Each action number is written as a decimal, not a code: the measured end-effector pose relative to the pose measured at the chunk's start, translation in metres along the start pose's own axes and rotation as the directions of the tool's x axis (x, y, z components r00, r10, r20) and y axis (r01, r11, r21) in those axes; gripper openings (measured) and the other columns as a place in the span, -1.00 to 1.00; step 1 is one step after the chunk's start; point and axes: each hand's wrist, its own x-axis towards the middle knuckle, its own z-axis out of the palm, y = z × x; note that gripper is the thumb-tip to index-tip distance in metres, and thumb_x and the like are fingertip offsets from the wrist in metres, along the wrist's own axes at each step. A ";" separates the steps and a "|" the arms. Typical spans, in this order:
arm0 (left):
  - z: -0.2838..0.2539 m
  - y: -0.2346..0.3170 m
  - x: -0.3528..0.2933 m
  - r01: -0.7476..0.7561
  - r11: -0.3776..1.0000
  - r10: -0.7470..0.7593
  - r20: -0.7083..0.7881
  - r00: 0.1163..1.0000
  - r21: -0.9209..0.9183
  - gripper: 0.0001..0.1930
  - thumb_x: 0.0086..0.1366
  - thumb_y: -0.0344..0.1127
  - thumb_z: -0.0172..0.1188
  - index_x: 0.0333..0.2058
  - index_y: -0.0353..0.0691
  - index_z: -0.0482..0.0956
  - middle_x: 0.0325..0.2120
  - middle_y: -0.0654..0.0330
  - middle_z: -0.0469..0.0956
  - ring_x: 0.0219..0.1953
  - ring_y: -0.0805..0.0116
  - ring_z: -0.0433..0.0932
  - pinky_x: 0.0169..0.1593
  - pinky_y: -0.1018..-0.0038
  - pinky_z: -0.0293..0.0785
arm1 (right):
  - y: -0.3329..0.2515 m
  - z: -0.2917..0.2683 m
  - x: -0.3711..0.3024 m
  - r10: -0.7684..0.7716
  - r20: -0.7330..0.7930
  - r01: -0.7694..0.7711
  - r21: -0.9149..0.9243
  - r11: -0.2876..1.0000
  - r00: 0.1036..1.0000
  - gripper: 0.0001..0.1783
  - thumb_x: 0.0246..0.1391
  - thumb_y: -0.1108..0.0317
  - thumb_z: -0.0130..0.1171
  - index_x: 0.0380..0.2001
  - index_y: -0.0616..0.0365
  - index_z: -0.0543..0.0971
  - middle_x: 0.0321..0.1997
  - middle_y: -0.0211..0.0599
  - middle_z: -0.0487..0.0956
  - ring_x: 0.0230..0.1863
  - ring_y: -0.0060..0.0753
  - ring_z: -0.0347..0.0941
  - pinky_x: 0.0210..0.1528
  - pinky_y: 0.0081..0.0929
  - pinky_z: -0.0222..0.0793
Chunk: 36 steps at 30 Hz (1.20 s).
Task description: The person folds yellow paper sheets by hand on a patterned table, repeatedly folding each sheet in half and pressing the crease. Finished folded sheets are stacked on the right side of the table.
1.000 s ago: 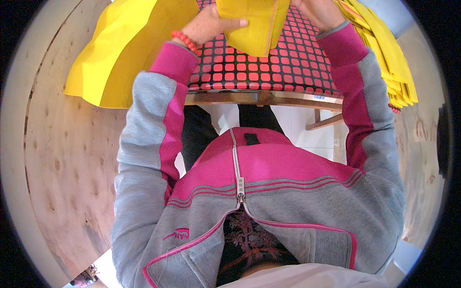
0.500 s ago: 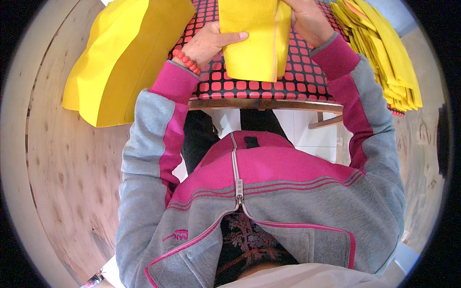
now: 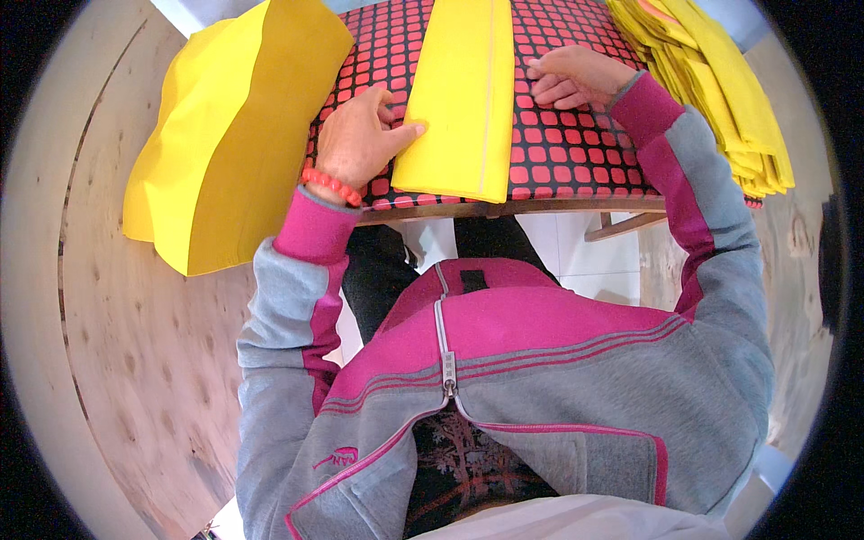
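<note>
A folded yellow cloth piece (image 3: 454,108), long and flat with a pale line down its right part, lies on the red-and-black patterned cover. At its left edge is my left hand (image 3: 355,139), its thumb touching the cloth and its other fingers curled apart from the thumb. Off the right edge hovers my right hand (image 3: 580,76), fingers loosely bent with nothing visible in them. A large yellow sheet (image 3: 238,135) with a wavy fold stands or leans to the left. Several folded yellow pieces (image 3: 720,99) are stacked at the right.
The patterned cover (image 3: 576,153) lies over a table with a wooden front edge (image 3: 432,212). Pale wooden boards (image 3: 144,333) extend along the left, and another wooden surface (image 3: 792,270) is at the right. White floor tiles (image 3: 603,252) show below.
The yellow cloth, raised between both hands before, now lies flat and nearer to me. My right hand has come off it to the right; my left hand has moved left and nearer.
</note>
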 end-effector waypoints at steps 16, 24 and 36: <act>0.038 0.019 -0.011 -0.526 0.814 0.510 0.130 0.850 0.247 -0.28 0.37 0.14 -0.01 0.31 -0.26 0.23 0.31 -0.19 0.15 0.41 -0.11 0.05 0.37 -0.10 -0.04 | -0.017 0.086 0.092 -0.807 0.393 0.706 -0.707 0.042 0.441 -0.48 0.33 0.07 -0.10 0.24 0.08 0.43 0.40 -0.11 0.30 0.43 -0.13 0.16 0.40 -0.06 0.05; 0.034 0.019 -0.017 -0.463 0.859 0.436 0.164 0.885 0.218 -0.25 0.33 0.17 0.02 0.33 -0.22 0.22 0.36 -0.18 0.08 0.42 -0.11 0.03 0.40 -0.08 -0.10 | -0.006 0.073 0.117 -0.796 0.365 0.693 -0.715 0.092 0.482 -0.44 0.36 -0.02 -0.14 0.30 0.00 0.38 0.45 -0.18 0.25 0.47 -0.14 0.09 0.43 -0.02 -0.02; 0.025 0.024 -0.019 -0.535 0.835 0.485 0.287 0.826 0.129 -0.21 0.26 -0.05 0.15 0.40 -0.13 0.09 0.43 -0.07 -0.04 0.46 -0.01 -0.04 0.43 -0.04 -0.20 | -0.017 0.024 0.194 -0.851 0.258 0.643 -0.757 0.116 0.457 -0.43 0.34 -0.06 -0.11 0.25 0.03 0.43 0.42 -0.17 0.29 0.41 -0.07 0.20 0.40 -0.09 0.05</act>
